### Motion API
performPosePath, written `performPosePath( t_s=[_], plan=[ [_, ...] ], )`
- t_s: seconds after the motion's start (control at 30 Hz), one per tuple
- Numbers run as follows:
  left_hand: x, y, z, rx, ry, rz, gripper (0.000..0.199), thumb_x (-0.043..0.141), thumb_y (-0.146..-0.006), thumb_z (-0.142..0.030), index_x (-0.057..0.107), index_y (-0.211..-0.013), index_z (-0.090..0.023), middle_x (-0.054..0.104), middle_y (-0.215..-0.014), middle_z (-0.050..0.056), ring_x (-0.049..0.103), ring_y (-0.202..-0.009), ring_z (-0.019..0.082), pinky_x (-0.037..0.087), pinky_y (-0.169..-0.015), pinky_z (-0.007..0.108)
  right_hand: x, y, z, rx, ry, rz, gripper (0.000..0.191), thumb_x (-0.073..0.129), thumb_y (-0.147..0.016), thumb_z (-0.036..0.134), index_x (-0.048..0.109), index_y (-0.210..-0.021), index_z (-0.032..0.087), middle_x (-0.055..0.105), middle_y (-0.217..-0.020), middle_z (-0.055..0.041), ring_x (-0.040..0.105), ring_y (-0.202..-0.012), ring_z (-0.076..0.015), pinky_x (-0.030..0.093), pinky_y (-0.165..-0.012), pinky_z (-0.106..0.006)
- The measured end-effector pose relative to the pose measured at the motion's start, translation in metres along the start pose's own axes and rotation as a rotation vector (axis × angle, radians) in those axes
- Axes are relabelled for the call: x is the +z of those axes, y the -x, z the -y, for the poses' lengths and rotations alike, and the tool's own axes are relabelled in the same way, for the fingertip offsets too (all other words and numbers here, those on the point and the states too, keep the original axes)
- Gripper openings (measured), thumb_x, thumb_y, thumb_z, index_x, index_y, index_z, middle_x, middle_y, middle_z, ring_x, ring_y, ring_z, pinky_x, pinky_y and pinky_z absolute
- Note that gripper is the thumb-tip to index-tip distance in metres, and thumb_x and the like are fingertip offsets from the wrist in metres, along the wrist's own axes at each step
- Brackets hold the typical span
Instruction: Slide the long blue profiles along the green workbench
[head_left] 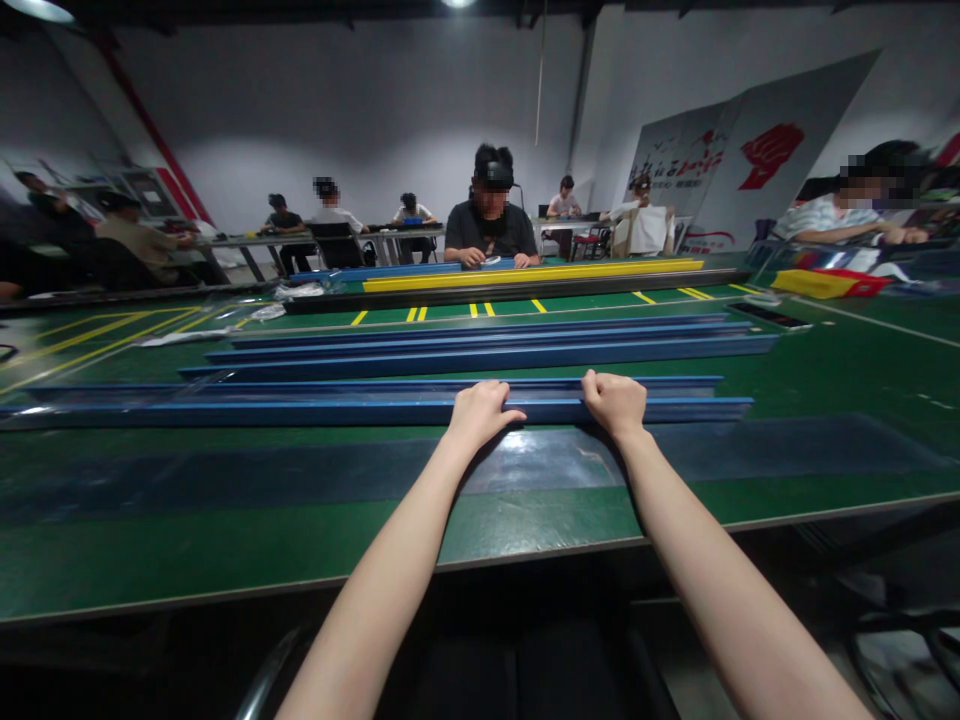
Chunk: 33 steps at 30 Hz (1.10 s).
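Observation:
A long blue channel lies across the green table in front of me. Over its middle rests my left hand, thumb apart from the other fingers, which bend over the channel's edge. Further right on the same channel, my right hand is closed, its fingers curled at the edge; whatever they grip is hidden. A clear plastic strip lies flat along the table on the near side of the channel, passing under my forearms.
More blue channels lie beyond, then black and yellow strips. A phone rests at the right. Across the green table sits a person; another sits at the right. Several people work behind.

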<state>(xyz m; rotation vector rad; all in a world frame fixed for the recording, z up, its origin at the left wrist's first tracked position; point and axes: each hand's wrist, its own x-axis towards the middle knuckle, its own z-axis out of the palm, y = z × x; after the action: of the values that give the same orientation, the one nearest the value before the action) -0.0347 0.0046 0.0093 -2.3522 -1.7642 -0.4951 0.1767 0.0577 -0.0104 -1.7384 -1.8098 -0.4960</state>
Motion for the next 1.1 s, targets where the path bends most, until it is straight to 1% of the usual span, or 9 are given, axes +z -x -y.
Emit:
performPosePath(
  t_s=[0.23, 0.3, 0.43, 0.53, 0.6, 0.7, 0.87, 1.1],
  plan=[
    [-0.001, 0.001, -0.001, 0.021, -0.002, 0.004, 0.03, 0.057, -0.077, -0.049, 0.055, -0.082, -0.02, 0.061, -0.09, 0.003, 0.056, -0.088, 0.018, 0.04, -0.068, 0.024, -0.001, 0.001, 0.0, -0.052, 0.002, -0.034, 0.047, 0.032, -0.084, 0.031, 0.061, -0.053, 0.013, 0.062, -0.057, -0.0096, 0.05, -0.052, -0.0122, 0.015, -0.048, -0.025],
    [-0.001, 0.001, -0.001, 0.022, 0.001, 0.006, 0.03, 0.057, -0.077, -0.049, 0.056, -0.083, -0.02, 0.06, -0.09, 0.003, 0.056, -0.089, 0.018, 0.04, -0.069, 0.024, -0.002, 0.002, 0.004, -0.09, -0.012, -0.055, 0.046, 0.032, -0.085, 0.031, 0.06, -0.052, 0.013, 0.062, -0.057, -0.0088, 0.05, -0.052, -0.0118, 0.016, -0.048, -0.025],
    [-0.002, 0.002, -0.002, 0.017, 0.001, 0.017, 0.031, 0.056, -0.077, -0.049, 0.056, -0.085, -0.02, 0.06, -0.091, 0.004, 0.056, -0.09, 0.019, 0.041, -0.07, 0.025, -0.004, 0.007, 0.019, -0.276, -0.072, -0.09, 0.046, 0.032, -0.086, 0.03, 0.058, -0.051, 0.015, 0.06, -0.055, -0.0062, 0.049, -0.053, -0.0107, 0.019, -0.05, -0.026],
    [-0.002, 0.001, -0.002, 0.011, -0.013, 0.025, 0.031, 0.055, -0.078, -0.049, 0.056, -0.087, -0.02, 0.061, -0.092, 0.004, 0.056, -0.091, 0.018, 0.041, -0.072, 0.025, -0.006, 0.012, 0.032, -0.428, -0.094, -0.115, 0.044, 0.032, -0.087, 0.028, 0.059, -0.054, 0.015, 0.06, -0.058, -0.0055, 0.048, -0.055, -0.0106, 0.022, -0.053, -0.026],
    [-0.001, 0.001, -0.002, 0.011, -0.022, 0.022, 0.031, 0.055, -0.078, -0.049, 0.056, -0.086, -0.02, 0.061, -0.092, 0.004, 0.056, -0.091, 0.018, 0.041, -0.072, 0.025, -0.006, 0.014, 0.038, -0.468, -0.099, -0.112, 0.042, 0.033, -0.087, 0.027, 0.06, -0.057, 0.015, 0.061, -0.059, -0.0055, 0.048, -0.056, -0.0109, 0.023, -0.055, -0.026],
    [-0.001, 0.002, -0.002, 0.021, -0.026, 0.007, 0.031, 0.056, -0.078, -0.049, 0.056, -0.085, -0.02, 0.061, -0.092, 0.004, 0.057, -0.09, 0.018, 0.042, -0.071, 0.025, -0.005, 0.014, 0.044, -0.444, -0.115, -0.063, 0.044, 0.029, -0.089, 0.028, 0.061, -0.062, 0.015, 0.062, -0.063, -0.0063, 0.049, -0.059, -0.0116, 0.023, -0.056, -0.026],
    [-0.001, 0.002, -0.001, 0.031, -0.038, -0.004, 0.03, 0.056, -0.078, -0.049, 0.056, -0.084, -0.019, 0.062, -0.092, 0.003, 0.057, -0.089, 0.018, 0.042, -0.068, 0.025, -0.001, 0.01, 0.048, -0.319, -0.109, 0.046, 0.049, 0.026, -0.09, 0.031, 0.064, -0.063, 0.016, 0.065, -0.067, -0.0066, 0.053, -0.06, -0.0118, 0.02, -0.052, -0.026],
    [-0.003, 0.001, -0.002, 0.028, -0.032, -0.002, 0.031, 0.058, -0.076, -0.049, 0.056, -0.083, -0.019, 0.062, -0.091, 0.003, 0.057, -0.088, 0.018, 0.042, -0.068, 0.025, -0.003, 0.009, 0.051, -0.284, -0.095, 0.064, 0.046, 0.03, -0.089, 0.031, 0.066, -0.065, 0.016, 0.067, -0.069, -0.0064, 0.055, -0.06, -0.0118, 0.018, -0.051, -0.027]
  ],
)
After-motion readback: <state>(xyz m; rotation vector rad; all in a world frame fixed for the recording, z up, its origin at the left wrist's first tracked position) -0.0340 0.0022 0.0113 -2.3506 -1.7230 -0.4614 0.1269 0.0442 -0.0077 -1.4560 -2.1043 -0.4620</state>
